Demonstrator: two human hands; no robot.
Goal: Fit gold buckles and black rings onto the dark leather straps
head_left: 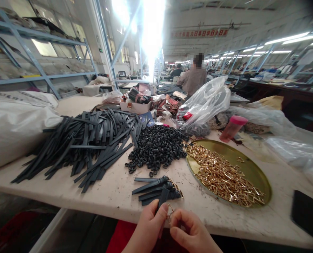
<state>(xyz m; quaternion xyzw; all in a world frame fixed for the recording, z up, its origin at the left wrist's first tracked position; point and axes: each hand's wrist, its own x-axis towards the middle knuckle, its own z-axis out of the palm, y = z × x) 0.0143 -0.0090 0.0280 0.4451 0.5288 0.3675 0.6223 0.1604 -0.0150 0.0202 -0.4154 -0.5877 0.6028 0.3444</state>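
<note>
At the table's near edge my left hand [150, 222] is closed on a flat black strap [163, 196], which points up and away. Close beside it, my right hand [186, 227] pinches a small gold-coloured metal buckle [170, 211] at the strap's near end. Whether the strap passes through the buckle I cannot tell. Just beyond my hands lie several black straps with buckles [152, 188], gathered with their gold ends to the right. Farther off is a heap of small black loops [156, 149]. A round gold tray [231, 160] on the right holds many gold buckles [222, 172].
Loose black strips [93, 137] cover the left of the table, beside a white sack [17, 123]. A pink-lidded jar [233, 128], a clear plastic bag [207, 102] and a small box [135, 106] stand behind. A dark flat object [307, 216] lies right. A person [194, 79] sits beyond.
</note>
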